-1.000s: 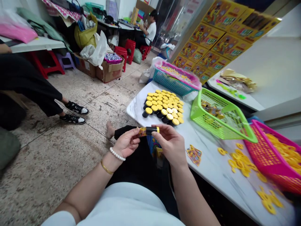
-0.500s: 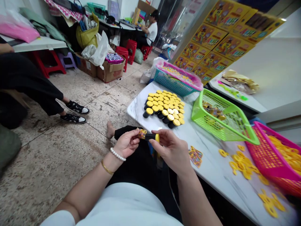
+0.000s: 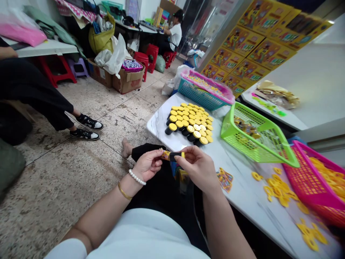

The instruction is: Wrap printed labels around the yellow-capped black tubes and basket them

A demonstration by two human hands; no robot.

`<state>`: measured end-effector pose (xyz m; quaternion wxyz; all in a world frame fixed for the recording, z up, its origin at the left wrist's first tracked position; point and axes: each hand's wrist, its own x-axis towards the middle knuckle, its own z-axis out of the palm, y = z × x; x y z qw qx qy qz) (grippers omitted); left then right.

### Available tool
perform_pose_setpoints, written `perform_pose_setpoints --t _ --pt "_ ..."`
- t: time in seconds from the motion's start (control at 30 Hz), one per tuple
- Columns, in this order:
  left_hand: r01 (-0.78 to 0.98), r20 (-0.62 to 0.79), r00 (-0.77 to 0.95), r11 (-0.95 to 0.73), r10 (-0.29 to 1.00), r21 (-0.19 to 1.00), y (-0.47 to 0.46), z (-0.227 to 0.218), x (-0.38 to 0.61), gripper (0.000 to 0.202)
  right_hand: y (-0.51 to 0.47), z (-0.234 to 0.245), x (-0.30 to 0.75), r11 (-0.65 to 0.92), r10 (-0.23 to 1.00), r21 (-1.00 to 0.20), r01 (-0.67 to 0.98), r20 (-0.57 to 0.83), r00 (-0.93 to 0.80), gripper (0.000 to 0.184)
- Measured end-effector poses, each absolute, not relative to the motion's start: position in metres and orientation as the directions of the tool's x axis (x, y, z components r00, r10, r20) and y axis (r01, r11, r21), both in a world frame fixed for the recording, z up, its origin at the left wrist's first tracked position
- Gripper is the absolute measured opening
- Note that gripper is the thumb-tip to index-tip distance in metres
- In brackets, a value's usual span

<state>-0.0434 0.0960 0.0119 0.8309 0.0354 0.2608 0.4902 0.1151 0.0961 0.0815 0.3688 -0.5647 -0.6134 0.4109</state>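
Observation:
Above my lap, my right hand (image 3: 199, 168) grips a small black tube with a yellow cap (image 3: 175, 157) by its capped end, the tube lying sideways. My left hand (image 3: 147, 166), with a pearl bracelet at the wrist, pinches a colourful printed label (image 3: 165, 155) at the tube's left end. The label appears to touch the tube; whether it is stuck there I cannot tell. Beyond my hands, many black tubes with yellow caps (image 3: 191, 119) stand upright in a cluster on the white marbled table (image 3: 161, 120). Printed labels (image 3: 224, 180) lie beside my right forearm.
A green basket (image 3: 242, 147) holding wrapped items, a pink basket (image 3: 299, 172) of yellow pieces and a teal basket (image 3: 199, 97) stand on the table. Loose yellow rings (image 3: 279, 189) lie in front. Printed yellow boxes (image 3: 242, 43) are stacked behind. A seated person's legs (image 3: 40, 90) are at left.
The tube in my right hand has turned nearly level, and my right thumb has moved onto its black body. The label stays pinched in my left hand. The view has shifted slightly.

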Motion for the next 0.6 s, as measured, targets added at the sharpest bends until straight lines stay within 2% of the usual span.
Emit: perform_pose_setpoints --t 0.1,0.23,0.33,0.5,0.6 --pt "-0.782 -0.387 0.405 0.533 0.828 0.323 0.095 0.014 -0.043 0.009 0.093 0.077 0.115 0.098 0.992 -0.887 0.451 0.05 -0.118 0.026" --pt "-0.78 -0.398 0.373 0.515 0.838 0.355 0.094 0.014 -0.042 0.013 0.089 0.067 0.113 0.232 0.972 -0.81 0.539 0.214 -0.097 0.024" --pt "-0.771 -0.384 0.3 0.459 0.873 0.441 0.093 0.015 -0.041 0.021 0.084 0.06 0.115 0.315 0.943 -0.766 0.561 0.32 -0.094 0.024" --pt "-0.742 -0.324 0.082 0.275 0.942 0.611 0.088 0.018 -0.043 0.04 0.077 0.056 0.122 0.389 0.914 -0.788 0.478 0.394 -0.094 0.028" --pt "-0.683 -0.245 0.279 0.371 0.929 0.629 0.086 0.017 -0.045 0.052 0.075 0.057 0.125 0.422 0.903 -0.778 0.465 0.405 -0.142 0.028"
